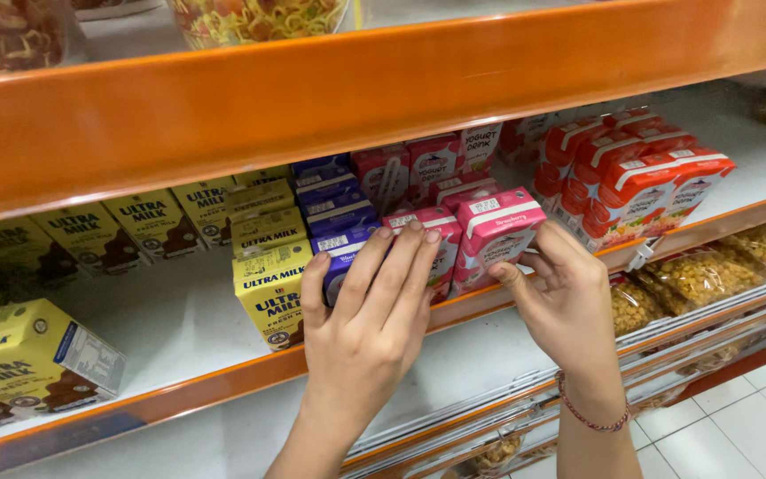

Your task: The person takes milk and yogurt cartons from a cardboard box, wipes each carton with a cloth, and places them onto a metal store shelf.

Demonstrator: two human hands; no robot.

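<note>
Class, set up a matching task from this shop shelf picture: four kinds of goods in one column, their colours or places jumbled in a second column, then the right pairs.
Things:
1. Carton at the right hand
2. Carton under the left hand's fingers
3. Carton row left of both hands
4. Cartons far right on the shelf

Descriptions:
A. yellow
B. red-orange and white
C. pink
D. blue-purple

Pairs: 1-C, 2-D, 3-A, 4-B

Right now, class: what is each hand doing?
Left hand: open, fingers flat against the blue carton and a pink carton.
Right hand: holding the front pink carton.
</note>
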